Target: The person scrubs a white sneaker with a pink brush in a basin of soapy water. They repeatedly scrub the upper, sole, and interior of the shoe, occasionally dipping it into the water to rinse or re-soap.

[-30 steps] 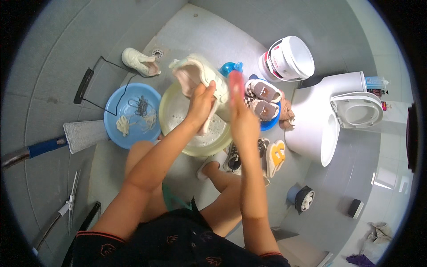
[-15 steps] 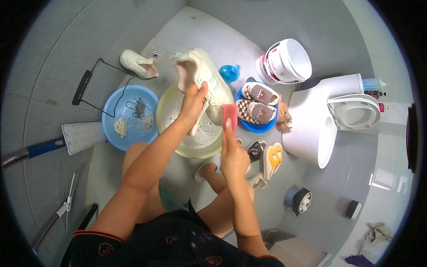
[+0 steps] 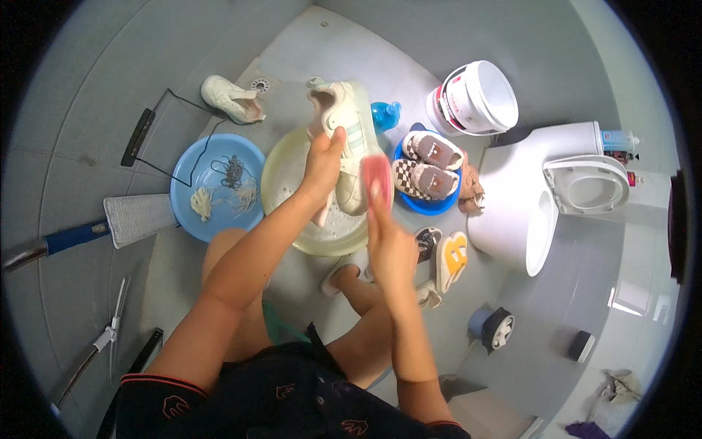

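My left hand (image 3: 323,164) is closed on a white shoe (image 3: 351,143), which lies just beyond and to the right of my grip, over the pale yellow basin (image 3: 269,175); its toe points back toward me, and my thumb presses along its side while the other fingers are hidden. My right hand (image 3: 393,252), at the basin's near right edge, is wrapped around a pink brush (image 3: 377,172), one digit stretched along its back; the brush is blurred beside the toe, and I cannot tell whether its bristles touch. Both my forearms reach forward, converging over the basin. Left of the basin sits a light blue tub (image 3: 180,197) holding shoelaces (image 3: 232,172); beyond it on that side is another white shoe (image 3: 230,99). Right of the basin, checkered shoes (image 3: 428,175) rest in a blue bowl (image 3: 428,208).
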`<state>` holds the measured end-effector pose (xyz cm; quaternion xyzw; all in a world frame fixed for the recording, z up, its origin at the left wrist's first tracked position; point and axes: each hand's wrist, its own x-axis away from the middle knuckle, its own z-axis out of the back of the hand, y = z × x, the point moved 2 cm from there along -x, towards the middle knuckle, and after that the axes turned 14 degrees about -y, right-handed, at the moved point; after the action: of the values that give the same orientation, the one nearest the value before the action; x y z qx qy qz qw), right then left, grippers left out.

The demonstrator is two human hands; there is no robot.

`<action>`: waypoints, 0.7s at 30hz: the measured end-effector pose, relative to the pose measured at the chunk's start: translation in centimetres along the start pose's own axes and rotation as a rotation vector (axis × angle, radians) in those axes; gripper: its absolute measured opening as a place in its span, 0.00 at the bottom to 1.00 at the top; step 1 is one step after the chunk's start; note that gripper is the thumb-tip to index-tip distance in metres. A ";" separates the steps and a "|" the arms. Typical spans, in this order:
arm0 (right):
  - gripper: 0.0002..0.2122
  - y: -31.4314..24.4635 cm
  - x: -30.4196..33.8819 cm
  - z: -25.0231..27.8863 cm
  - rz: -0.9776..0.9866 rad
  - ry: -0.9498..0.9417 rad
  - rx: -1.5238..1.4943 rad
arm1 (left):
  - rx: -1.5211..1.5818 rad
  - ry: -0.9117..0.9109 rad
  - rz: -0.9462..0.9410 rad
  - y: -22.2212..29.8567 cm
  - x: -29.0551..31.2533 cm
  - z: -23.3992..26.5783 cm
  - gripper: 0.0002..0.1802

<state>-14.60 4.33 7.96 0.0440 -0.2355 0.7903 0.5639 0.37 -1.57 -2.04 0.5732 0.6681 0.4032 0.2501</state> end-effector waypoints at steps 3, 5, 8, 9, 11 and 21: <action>0.21 -0.3 -4.2 2.4 0.079 0.068 -0.020 | -0.076 -0.052 -0.075 0.0 -0.1 -0.5 0.22; 0.21 0.1 -4.6 2.2 0.086 0.098 -0.041 | -0.149 -0.017 -0.080 -0.1 0.0 -0.5 0.22; 0.19 -1.4 -1.2 1.0 0.001 -0.027 -0.008 | -0.061 0.086 -0.031 -0.3 -0.4 1.3 0.22; 0.19 -1.5 0.4 0.3 -0.020 -0.055 0.021 | 0.005 0.124 -0.003 -0.4 -0.6 1.8 0.22; 0.20 -0.9 1.3 -0.7 0.063 0.006 -0.040 | 0.047 0.108 -0.035 0.6 -0.4 1.0 0.22; 0.20 -1.1 -5.0 1.5 0.116 0.034 -0.076 | -0.119 0.164 -0.091 0.7 -0.1 0.2 0.24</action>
<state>-12.11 -0.33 7.96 -0.0043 -0.2578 0.8128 0.5224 1.01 -1.63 -1.59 0.4915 0.6866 0.4757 0.2463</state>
